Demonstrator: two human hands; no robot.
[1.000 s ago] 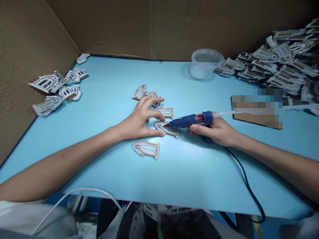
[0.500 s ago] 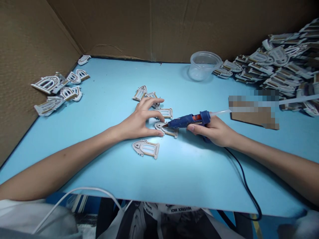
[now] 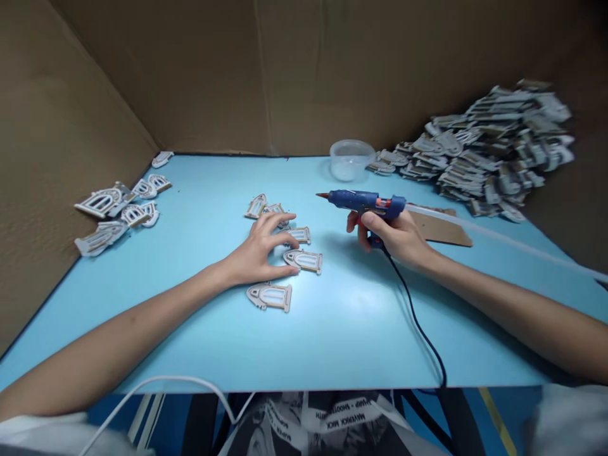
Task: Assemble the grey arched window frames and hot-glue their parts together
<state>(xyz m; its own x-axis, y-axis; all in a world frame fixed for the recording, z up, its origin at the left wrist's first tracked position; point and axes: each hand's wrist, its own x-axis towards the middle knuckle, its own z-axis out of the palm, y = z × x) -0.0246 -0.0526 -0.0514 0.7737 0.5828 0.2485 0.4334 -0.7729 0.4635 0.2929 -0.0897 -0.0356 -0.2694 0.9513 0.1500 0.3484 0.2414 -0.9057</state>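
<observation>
My left hand (image 3: 260, 252) rests with fingers spread, thumb and fingertips around the left end of an arched window-shaped piece (image 3: 308, 261). Wrapped around the handle of a blue glue gun (image 3: 354, 200), my right hand (image 3: 396, 235) holds it raised to the right, nozzle pointing left, apart from the pieces. A clear glue stick (image 3: 441, 217) sticks out of its back. Another arched piece (image 3: 270, 296) lies nearer the front edge. Further pieces (image 3: 257, 206) lie beyond my left hand, partly hidden by its fingers.
Similar pieces lie in a small group (image 3: 101, 202) at the left and a large heap (image 3: 494, 145) at the back right. A clear plastic tub (image 3: 351, 161) stands near the cardboard wall (image 3: 190, 76). Brown cardboard (image 3: 439, 228) lies behind my right hand; a black cord (image 3: 418, 323) hangs over the edge.
The glue gun in my right hand has lifted off the arched piece, and its nozzle is now clear of it. My left hand stays beside that piece. The head view has shifted.
</observation>
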